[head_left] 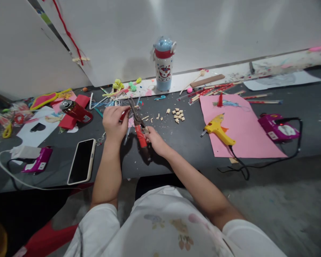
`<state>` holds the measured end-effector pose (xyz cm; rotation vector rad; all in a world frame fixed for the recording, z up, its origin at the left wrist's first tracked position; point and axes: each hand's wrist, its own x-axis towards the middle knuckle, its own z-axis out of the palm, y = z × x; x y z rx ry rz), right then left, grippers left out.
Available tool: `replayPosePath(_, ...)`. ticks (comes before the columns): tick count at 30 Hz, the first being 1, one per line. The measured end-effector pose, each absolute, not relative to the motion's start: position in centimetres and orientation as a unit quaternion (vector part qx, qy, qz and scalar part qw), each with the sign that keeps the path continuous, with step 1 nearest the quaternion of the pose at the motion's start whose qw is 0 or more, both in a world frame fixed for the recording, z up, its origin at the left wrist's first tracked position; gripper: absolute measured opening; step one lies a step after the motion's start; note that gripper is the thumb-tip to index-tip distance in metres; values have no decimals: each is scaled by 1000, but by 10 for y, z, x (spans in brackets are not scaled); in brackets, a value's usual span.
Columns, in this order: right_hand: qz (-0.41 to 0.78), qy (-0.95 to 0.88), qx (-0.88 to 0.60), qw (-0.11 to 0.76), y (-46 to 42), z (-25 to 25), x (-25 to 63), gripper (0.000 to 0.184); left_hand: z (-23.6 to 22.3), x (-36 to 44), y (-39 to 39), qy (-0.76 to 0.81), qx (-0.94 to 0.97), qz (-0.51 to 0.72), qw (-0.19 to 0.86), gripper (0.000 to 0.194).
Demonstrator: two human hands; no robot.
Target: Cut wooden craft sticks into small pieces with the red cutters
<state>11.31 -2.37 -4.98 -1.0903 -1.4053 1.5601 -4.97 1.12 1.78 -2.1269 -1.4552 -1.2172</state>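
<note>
My right hand (pixel 156 141) is closed on the handles of metal shears (pixel 140 135) with red grips, their blades pointing away from me. To the left of the blades, my left hand (pixel 115 123) is raised, its fingers closed on a thin red piece (pixel 124 115) that is mostly hidden by them. A pale bit shows by the blades, too small to make out. Several short cut wooden pieces (pixel 178 115) lie in a loose group to the right of the shears. Smaller slivers (pixel 157 116) are scattered between that group and the tool.
A bottle (pixel 164 69) stands at the back. On the right, a yellow glue gun (pixel 218 129) rests on pink paper (pixel 246 146), its cord hanging over the edge. A phone (pixel 81 162), a tilted can (pixel 76 111) and a purple power block (pixel 41 160) lie left.
</note>
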Motion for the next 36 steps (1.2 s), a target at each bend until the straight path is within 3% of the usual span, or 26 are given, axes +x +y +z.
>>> replayPosePath(11,587,-582,-406,389,-34,-32,121,28,19,-49,11,-490,-764,-402,121,24)
replayPosePath(32,587,-577,-418,385,-32,-38,118,22,19,-59,13,-492,-769,-401,70,28)
replayPosePath(36,604,-563,-411,385,-29,-45,115,31,20,-58,13,-501,-768,-393,69,27)
